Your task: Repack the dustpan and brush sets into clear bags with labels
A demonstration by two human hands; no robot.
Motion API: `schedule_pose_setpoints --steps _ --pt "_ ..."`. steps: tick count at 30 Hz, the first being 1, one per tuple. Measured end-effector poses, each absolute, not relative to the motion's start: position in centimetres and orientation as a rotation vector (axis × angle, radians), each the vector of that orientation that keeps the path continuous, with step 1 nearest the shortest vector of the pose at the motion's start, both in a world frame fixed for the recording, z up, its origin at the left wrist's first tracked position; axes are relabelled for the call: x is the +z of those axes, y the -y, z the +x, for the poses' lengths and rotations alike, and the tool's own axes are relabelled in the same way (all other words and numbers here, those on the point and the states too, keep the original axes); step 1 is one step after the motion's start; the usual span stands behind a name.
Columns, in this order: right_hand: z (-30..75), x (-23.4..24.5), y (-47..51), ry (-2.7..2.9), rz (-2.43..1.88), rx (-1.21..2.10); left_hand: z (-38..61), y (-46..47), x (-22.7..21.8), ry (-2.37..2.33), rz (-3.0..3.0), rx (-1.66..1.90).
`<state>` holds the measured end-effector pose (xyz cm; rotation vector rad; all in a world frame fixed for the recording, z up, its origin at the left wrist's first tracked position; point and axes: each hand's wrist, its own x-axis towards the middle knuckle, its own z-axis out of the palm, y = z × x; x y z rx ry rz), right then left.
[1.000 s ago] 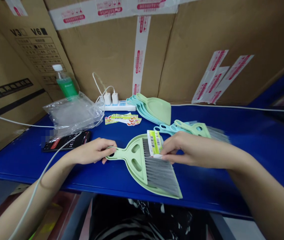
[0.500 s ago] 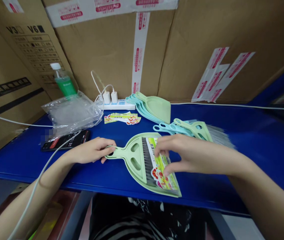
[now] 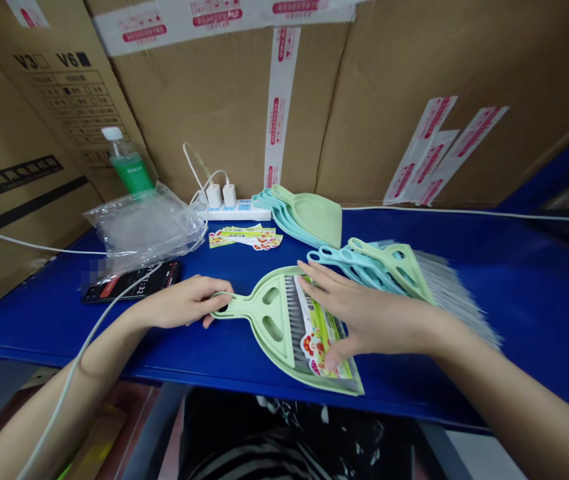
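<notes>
My left hand (image 3: 191, 301) is closed round the handle ends of a green dustpan (image 3: 277, 378) and the green brush (image 3: 267, 310) lying in it. Across the brush's grey bristles lies a printed label card (image 3: 317, 337), yellow-green and white with a red cartoon figure. My right hand (image 3: 351, 310) rests over the card's right side with its fingers spread, and covers part of the card and bristles. Just behind that hand lies a pile of blue and green brushes (image 3: 389, 263), their grey bristles pointing right.
Further back are stacked blue and green dustpans (image 3: 314, 213) and loose label cards (image 3: 244, 237). A power strip (image 3: 237, 212), a clear plastic bag (image 3: 149, 223), a phone (image 3: 137, 283) and a green bottle (image 3: 129, 167) stand or lie at left. Cardboard boxes (image 3: 214, 100) wall the blue table's back.
My right hand has shifted slightly and its fingers have gone from curled to spread flat over the label card. The card sits a little differently on the bristles. My left hand has stayed put.
</notes>
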<state>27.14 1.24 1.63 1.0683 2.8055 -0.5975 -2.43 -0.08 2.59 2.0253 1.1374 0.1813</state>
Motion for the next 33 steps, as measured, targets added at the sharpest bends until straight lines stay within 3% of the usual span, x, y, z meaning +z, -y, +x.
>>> schedule_pose_setpoints --steps 13,23,33 --pt "27.0 2.1 -1.6 -2.862 1.112 -0.556 -2.4 0.0 2.6 -1.13 2.038 0.164" --pt "26.8 0.5 -2.9 -3.147 1.035 0.06 -2.4 0.1 2.7 -1.131 2.063 0.165" --pt "26.1 0.6 -2.9 -3.152 0.948 0.227 -2.5 0.1 2.6 -1.139 2.061 0.159"
